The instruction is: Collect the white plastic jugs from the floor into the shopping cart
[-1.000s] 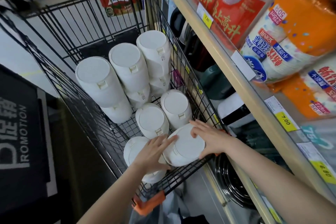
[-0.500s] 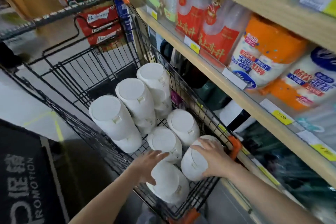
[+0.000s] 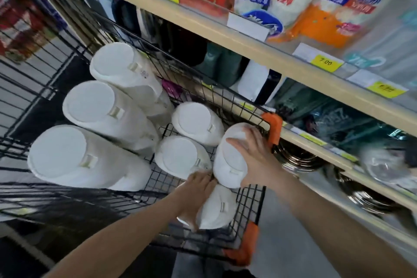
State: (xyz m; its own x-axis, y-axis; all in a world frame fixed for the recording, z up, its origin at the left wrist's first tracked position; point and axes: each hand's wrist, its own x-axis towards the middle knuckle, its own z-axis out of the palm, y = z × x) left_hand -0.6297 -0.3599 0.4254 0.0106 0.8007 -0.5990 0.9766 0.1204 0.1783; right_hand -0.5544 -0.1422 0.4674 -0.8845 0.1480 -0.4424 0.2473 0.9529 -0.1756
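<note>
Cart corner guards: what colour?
Orange, on a black wire cart. The corner guards show best in the head view, beside the right hand.

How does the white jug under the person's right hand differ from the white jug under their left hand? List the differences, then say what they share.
The jug under the right hand sits by the cart's far orange corner guard, its top well exposed; the jug under the left hand sits nearer the person and lower, largely covered.
The right hand lies flat on its jug; the left hand wraps its jug from the side.
Both are white, lidded and inside the shopping cart.
</note>
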